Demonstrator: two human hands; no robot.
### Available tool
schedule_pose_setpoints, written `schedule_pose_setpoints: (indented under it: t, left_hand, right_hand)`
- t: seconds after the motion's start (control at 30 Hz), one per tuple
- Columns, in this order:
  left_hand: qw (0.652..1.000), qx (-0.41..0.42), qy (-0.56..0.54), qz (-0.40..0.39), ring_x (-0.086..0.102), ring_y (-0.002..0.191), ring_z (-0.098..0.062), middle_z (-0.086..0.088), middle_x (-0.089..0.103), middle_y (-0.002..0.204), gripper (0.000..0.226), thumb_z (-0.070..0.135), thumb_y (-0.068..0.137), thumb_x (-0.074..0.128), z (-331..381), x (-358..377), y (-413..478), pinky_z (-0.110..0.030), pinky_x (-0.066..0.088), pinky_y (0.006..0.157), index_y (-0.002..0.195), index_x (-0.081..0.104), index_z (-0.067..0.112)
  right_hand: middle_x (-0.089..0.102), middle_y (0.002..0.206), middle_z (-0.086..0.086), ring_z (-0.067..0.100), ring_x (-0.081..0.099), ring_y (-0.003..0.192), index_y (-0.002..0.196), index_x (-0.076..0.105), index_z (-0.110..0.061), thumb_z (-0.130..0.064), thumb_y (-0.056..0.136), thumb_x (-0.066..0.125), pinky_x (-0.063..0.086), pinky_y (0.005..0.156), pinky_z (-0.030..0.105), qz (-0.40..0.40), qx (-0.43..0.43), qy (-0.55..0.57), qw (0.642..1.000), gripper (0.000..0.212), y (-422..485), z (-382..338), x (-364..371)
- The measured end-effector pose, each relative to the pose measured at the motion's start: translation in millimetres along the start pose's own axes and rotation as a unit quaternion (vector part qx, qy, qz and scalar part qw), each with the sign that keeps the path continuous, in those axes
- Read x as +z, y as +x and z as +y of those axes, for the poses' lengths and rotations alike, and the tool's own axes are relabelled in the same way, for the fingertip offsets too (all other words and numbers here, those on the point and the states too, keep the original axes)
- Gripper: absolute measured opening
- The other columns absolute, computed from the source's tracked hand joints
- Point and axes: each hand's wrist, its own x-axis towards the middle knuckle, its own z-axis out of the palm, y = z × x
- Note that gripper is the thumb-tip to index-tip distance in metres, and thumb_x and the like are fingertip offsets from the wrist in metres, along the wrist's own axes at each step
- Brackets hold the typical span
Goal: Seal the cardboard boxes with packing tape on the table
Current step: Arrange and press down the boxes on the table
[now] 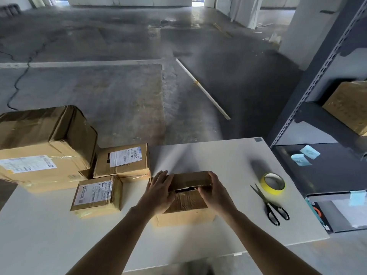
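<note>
cardboard box (186,201) between left hand (158,192), right hand (215,192)

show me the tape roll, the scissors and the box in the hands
tape roll (275,191): head view, front of its yellow outer wall
scissors (265,201): head view, pivot where the blades cross
held box (190,178): head view, middle of its far top flap

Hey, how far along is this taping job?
Done: the big box, far small box and near small box at left look taped. In hand: left hand presses and right hand grips the middle box, flap gap showing. Left: tape roll and scissors lie untouched; that box needs taping.
</note>
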Motion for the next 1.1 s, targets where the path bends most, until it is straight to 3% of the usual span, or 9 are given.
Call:
schedule_pose_setpoints:
  t: [0.3, 0.63, 0.73, 0.83, 0.9, 0.93, 1.03, 1.1]
  left_hand:
    - [1.0, 0.006, -0.001, 0.029, -0.004, 0.152, -0.023, -0.003, 0.009, 0.164, 0.069, 0.022, 0.098, 0.048, -1.1, 6.2, -1.7, -0.043, 0.007, 0.122, 0.156, 0.011, 0.02]
    - [0.999, 0.024, -0.048, 0.007, -0.006, 0.152, -0.021, -0.001, 0.002, 0.165, 0.067, 0.023, 0.1, 0.045, -13.5, 1.2, -1.2, -0.043, 0.01, 0.123, 0.157, 0.011, 0.02]
    - [0.994, 0.023, -0.101, 0.019, 0.0, 0.151, -0.02, 0.002, 0.003, 0.164, 0.07, 0.029, 0.097, 0.052, -23.1, -0.8, -6.2, -0.043, 0.023, 0.12, 0.156, 0.016, 0.022]
    - [0.992, 0.043, -0.119, 0.011, 0.002, 0.15, -0.016, 0.006, 0.003, 0.163, 0.075, 0.041, 0.094, 0.058, -33.9, -1.7, -13.4, -0.038, 0.024, 0.119, 0.155, 0.018, 0.024]
    - [0.991, 0.045, -0.125, 0.002, 0.001, 0.15, -0.016, 0.008, -0.001, 0.163, 0.08, 0.044, 0.091, 0.061, -39.7, -2.3, -16.2, -0.039, 0.023, 0.12, 0.155, 0.016, 0.025]
    - [0.991, 0.043, -0.127, 0.001, 0.0, 0.151, -0.016, 0.008, -0.002, 0.163, 0.083, 0.046, 0.09, 0.062, -42.4, -3.0, -17.0, -0.039, 0.023, 0.12, 0.155, 0.016, 0.026]
    - [0.991, 0.035, -0.129, -0.012, -0.003, 0.151, -0.014, 0.009, -0.004, 0.164, 0.09, 0.053, 0.087, 0.063, -49.9, -5.5, -17.8, -0.038, 0.019, 0.121, 0.156, 0.012, 0.026]
    - [0.99, 0.029, -0.133, -0.021, -0.003, 0.151, -0.014, 0.01, -0.005, 0.164, 0.095, 0.056, 0.086, 0.064, -53.9, -6.5, -18.7, -0.038, 0.018, 0.121, 0.157, 0.008, 0.026]
  right_hand:
    - [0.046, 0.147, 0.0, 0.021, 0.053, 0.129, 0.154, 0.013, -0.028, -0.042, 0.096, 0.059, 0.052, 0.1, 0.039, -0.011, 0.003, -0.019, 1.0, 0.076, -1.9, 3.6, 6.2]
    - [0.046, 0.145, 0.001, 0.022, 0.051, 0.13, 0.152, 0.022, -0.027, -0.037, 0.096, 0.061, 0.053, 0.099, 0.036, 0.01, -0.001, -0.019, 1.0, 0.07, -5.4, 1.5, 7.7]
    - [0.041, 0.149, 0.01, 0.029, 0.043, 0.132, 0.143, 0.04, -0.019, -0.041, 0.089, 0.068, 0.048, 0.1, 0.044, 0.103, -0.085, -0.174, 0.976, 0.064, -12.0, -3.1, 8.3]
    - [0.058, 0.122, 0.005, 0.024, 0.053, 0.11, 0.114, 0.06, -0.018, -0.035, 0.086, 0.07, 0.051, 0.089, 0.042, 0.171, -0.235, -0.236, 0.927, 0.034, -17.5, -16.2, 18.0]
    - [0.06, 0.096, -0.003, 0.018, 0.056, 0.091, 0.093, 0.06, -0.021, -0.035, 0.09, 0.063, 0.052, 0.076, 0.038, 0.139, -0.275, -0.21, 0.928, 0.015, -23.0, -32.4, 29.1]
    - [0.06, 0.089, -0.005, 0.016, 0.058, 0.087, 0.088, 0.06, -0.021, -0.037, 0.092, 0.057, 0.054, 0.073, 0.037, 0.107, -0.269, -0.204, 0.935, 0.017, -24.7, -39.9, 34.7]
    - [0.065, 0.093, -0.004, 0.015, 0.062, 0.092, 0.095, 0.067, -0.019, -0.044, 0.094, 0.044, 0.055, 0.083, 0.035, 0.043, -0.234, -0.202, 0.95, 0.034, -27.3, -53.4, 50.3]
    - [0.066, 0.102, -0.003, 0.016, 0.061, 0.1, 0.104, 0.069, -0.019, -0.042, 0.096, 0.046, 0.051, 0.092, 0.033, 0.042, -0.214, -0.202, 0.955, 0.033, -26.6, -55.7, 56.0]
